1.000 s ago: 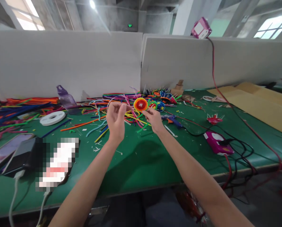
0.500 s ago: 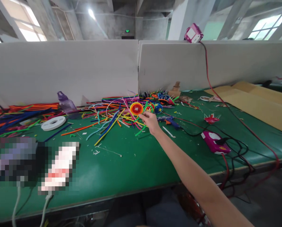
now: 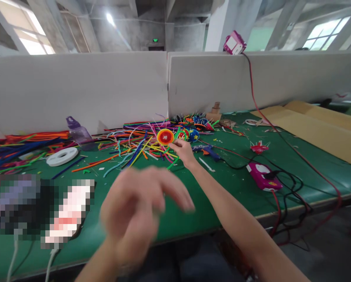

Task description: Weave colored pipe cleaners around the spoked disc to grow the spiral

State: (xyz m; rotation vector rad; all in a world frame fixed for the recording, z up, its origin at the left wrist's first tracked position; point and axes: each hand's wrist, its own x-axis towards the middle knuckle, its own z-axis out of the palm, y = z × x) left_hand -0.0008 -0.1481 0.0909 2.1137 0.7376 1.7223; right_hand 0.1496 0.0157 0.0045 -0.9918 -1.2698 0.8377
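Starting at the left, we see that our left hand (image 3: 137, 207), out of view half a second ago, is now back in the foreground, nearer to us than the right. A second ago it was up beside the disc; now it is well apart from it, so we judge that the work on the piece rests on one hand for the moment. The orange-and-yellow disc (image 3: 165, 137) itself is as it was, at the fingertips of our right hand (image 3: 184, 152).

For pose, our left forearm rises from the bottom edge, with the hand bent over, fingers curled and one stretched toward the right. It is blurred, and we cannot tell whether it holds anything. Beyond it and to its left lies a white spool (image 3: 53, 159); straight beyond it, coloured fuzzy strips (image 3: 137, 152) are scattered over the green table (image 3: 234, 184).

Our right arm stretches in from the lower right, with thumb and fingers pinching the disc's lower right edge, its face turned toward us. Just right of that hand lies a blue glue gun (image 3: 210, 152); farther right are a red spiky piece (image 3: 259, 147) and, nearer to us, a magenta box (image 3: 262, 174) with cables.
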